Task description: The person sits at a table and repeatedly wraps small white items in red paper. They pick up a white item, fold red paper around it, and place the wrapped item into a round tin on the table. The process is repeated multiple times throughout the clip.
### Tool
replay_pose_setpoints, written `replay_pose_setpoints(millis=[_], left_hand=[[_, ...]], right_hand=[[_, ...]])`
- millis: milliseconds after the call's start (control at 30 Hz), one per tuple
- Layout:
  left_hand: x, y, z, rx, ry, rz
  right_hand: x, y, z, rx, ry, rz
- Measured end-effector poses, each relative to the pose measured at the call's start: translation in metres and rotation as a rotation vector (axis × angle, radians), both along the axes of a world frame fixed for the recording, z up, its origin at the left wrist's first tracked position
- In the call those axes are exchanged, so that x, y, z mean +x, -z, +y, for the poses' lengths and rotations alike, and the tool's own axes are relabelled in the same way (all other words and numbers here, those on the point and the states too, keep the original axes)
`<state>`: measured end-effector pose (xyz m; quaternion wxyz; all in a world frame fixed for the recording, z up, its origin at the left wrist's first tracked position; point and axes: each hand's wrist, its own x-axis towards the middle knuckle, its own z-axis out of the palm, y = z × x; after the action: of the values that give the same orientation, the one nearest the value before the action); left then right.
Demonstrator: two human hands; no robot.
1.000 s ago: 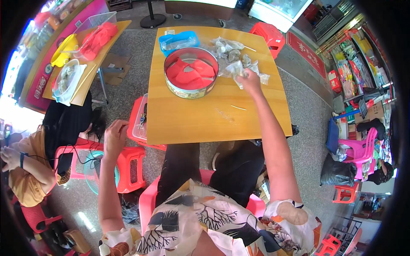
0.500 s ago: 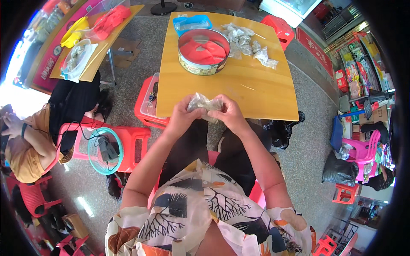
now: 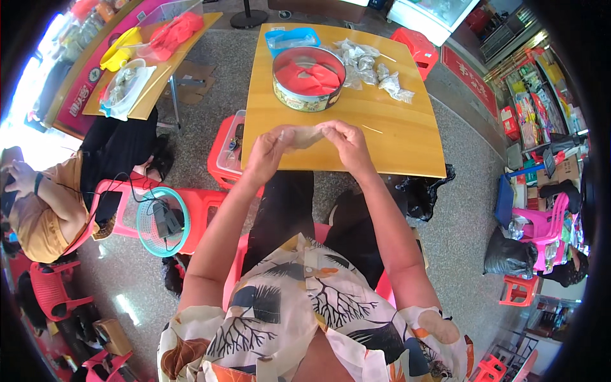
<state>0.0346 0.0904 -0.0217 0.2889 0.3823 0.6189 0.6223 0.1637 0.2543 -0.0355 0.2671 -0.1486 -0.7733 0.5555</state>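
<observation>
Remotely, I saw the left hand [image 3: 265,151] and right hand [image 3: 347,145] pinching a crumpled, translucent plastic bag [image 3: 303,137] above the squarish wood-coloured tabletop [image 3: 401,149] at six o'clock, seemingly straightening it; the next move needed even tension.

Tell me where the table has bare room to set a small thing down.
A wide bare patch of the table is at the right, between the nearer thin stick, the plastic bags and the right edge. A narrower one lies between the left edge, the tin and the left hand. The far half is crowded: blue tray, tin, bags.
</observation>
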Motion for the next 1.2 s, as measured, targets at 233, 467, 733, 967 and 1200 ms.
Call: replay_pose_setpoints(millis=[233,467,733,967,1200], left_hand=[[-0.02,0.035,-0.007,-0.123,-0.072,0.043],[-0.035,0.009,0.008,-0.131,-0.021,0.168],[-0.02,0.047,-0.011,0.024,0.024,0.887],[0.0,0.051,-0.012,-0.317,-0.132,0.726],[-0.007,0.045,0.0,-0.461,-0.221,0.732]], right_hand=[[0.001,-0.001,0.007,-0.128,-0.088,-0.195],[-0.003,-0.006,0.032,-0.212,-0.094,-0.12],[0.025,0.012,0.008,0.901,-0.083,0.061],[0.021,0.04,0.0,0.478,0.013,-0.258],[0.008,0.043,-0.005,0.512,0.133,-0.37]])
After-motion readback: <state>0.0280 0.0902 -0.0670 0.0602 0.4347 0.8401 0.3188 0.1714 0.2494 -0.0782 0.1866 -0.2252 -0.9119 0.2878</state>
